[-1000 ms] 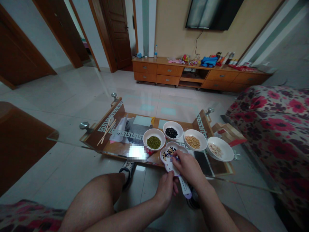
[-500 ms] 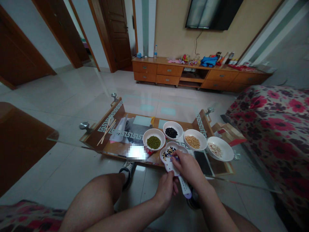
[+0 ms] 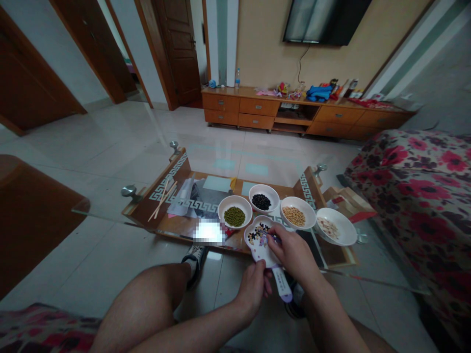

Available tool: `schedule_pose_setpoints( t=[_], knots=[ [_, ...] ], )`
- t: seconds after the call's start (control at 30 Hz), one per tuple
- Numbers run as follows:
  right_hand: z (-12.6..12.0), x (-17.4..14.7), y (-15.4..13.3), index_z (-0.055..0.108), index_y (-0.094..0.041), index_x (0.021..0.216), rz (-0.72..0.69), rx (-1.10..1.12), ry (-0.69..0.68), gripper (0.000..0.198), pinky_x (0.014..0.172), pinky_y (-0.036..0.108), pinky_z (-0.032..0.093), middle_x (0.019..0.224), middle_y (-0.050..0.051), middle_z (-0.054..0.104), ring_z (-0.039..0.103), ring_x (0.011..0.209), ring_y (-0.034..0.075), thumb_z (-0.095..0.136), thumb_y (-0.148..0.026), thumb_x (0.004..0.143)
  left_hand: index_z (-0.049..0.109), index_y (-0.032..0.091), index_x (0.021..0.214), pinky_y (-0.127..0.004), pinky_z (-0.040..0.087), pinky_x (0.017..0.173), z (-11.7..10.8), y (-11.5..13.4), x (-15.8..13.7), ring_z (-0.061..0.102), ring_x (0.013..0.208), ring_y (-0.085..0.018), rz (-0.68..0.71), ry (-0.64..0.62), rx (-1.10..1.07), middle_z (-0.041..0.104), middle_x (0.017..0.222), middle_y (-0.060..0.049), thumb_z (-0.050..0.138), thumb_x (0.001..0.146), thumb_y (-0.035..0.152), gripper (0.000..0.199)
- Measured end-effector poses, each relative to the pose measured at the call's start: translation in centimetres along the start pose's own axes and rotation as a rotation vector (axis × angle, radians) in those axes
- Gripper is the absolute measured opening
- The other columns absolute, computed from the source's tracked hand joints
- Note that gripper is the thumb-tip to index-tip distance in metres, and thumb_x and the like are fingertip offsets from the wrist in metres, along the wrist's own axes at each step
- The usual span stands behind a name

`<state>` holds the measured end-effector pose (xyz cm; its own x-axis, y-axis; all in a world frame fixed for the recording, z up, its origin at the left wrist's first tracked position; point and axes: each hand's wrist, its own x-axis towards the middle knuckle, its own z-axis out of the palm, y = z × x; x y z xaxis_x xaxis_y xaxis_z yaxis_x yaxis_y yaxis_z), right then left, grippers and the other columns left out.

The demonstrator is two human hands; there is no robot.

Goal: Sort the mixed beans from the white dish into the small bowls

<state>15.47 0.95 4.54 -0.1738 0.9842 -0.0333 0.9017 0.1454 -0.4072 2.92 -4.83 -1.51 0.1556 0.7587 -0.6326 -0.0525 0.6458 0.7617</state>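
A white, purple-edged hand fan (image 3: 262, 255) is tilted over the near edge of the glass table, its handle pointing toward me. Black and tan beans (image 3: 255, 236) lie on its upper left part. My left hand (image 3: 252, 288) grips the fan's lower rim, thumb on top and fingers beneath. Pinched in my right hand (image 3: 294, 251) are thin purple tweezers (image 3: 273, 237), their tips among the beans. Around the fan stand a white bowl of green beans (image 3: 234, 216), one of black beans (image 3: 261, 201), one of tan soybeans (image 3: 293, 215) and one with pale flat pieces (image 3: 327, 228).
Wooden chopsticks (image 3: 162, 200) and papers (image 3: 191, 196) show at the table's left. A bright blurred-out screen (image 3: 209, 231) is left of the fan. A dark phone-like slab (image 3: 309, 247) lies under the right forearm, and a paper bag (image 3: 348, 203) is beyond the right bowl.
My right hand has shifted slightly right with the tweezers, uncovering more of the fan's middle, where a purple print shows. My left hand and the bowls stay in place.
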Motion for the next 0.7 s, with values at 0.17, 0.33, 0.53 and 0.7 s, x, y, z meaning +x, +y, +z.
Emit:
schedule_pose_setpoints(
  t=[0.17,0.33,0.53,0.7],
  knots=[
    [-0.8,-0.1,1.0,0.065,-0.023,0.096,0.049,-0.055,0.157,0.026,0.063,0.026,0.038,0.078,0.003,0.07,0.064,0.072,0.018,0.044,-0.038,0.092,0.06,0.026,0.059,-0.034,0.048,0.062,0.0,0.5,-0.4,0.062,0.058,-0.022,-0.026,0.009,0.017,0.062,0.055,-0.007,0.037,0.085,0.066,0.053],
    [-1.8,-0.2,2.1,0.067,-0.023,0.096,0.26,-0.137,0.327,0.026,0.055,0.026,0.032,0.071,0.004,0.07,0.062,0.062,0.018,0.049,-0.041,0.09,0.059,0.026,0.058,-0.035,0.047,0.06,0.0,0.2,-0.1,0.058,0.053,-0.021,-0.016,0.007,-0.002,0.059,0.053,-0.007,0.038,0.085,0.066,0.053],
    [-2.8,-0.7,2.6,0.068,-0.02,0.098,0.437,-0.198,0.45,0.028,0.054,0.027,0.026,0.074,0.008,0.069,0.058,0.059,0.017,0.05,-0.04,0.089,0.06,0.026,0.058,-0.036,0.046,0.062,-0.1,-0.2,0.1,0.06,0.058,-0.023,-0.049,0.033,0.008,0.06,0.054,-0.007,0.042,0.081,0.069,0.052],
    [-3.0,-0.7,2.5,0.067,-0.021,0.1,0.52,-0.193,0.456,0.03,0.054,0.027,0.025,0.077,0.009,0.069,0.055,0.059,0.018,0.047,-0.041,0.091,0.061,0.026,0.06,-0.036,0.048,0.062,-0.2,-0.6,0.2,0.061,0.057,-0.023,0.002,-0.007,-0.023,0.06,0.053,-0.007,0.037,0.084,0.069,0.055]
  ],
)
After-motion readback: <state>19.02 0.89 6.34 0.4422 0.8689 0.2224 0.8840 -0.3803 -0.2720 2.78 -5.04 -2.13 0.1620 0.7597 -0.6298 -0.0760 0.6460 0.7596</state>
